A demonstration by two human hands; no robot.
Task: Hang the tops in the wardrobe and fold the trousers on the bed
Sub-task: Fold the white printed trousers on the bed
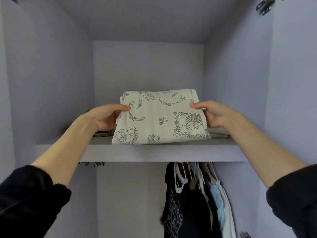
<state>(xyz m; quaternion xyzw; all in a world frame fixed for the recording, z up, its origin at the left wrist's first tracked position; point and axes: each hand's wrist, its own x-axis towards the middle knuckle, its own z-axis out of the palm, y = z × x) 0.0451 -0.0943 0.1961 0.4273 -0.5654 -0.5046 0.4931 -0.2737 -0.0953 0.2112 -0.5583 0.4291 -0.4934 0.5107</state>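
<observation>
A pale lilac wardrobe fills the view, its upper shelf running across the middle. Below the shelf, dark, blue and white tops hang on hangers at the right. On the shelf lies a folded cream garment printed with line drawings, probably the trousers, on top of what may be another folded item. The left hand pinches its left edge, thumb on top. The right hand grips the right edge likewise. Black sleeves cover both forearms.
</observation>
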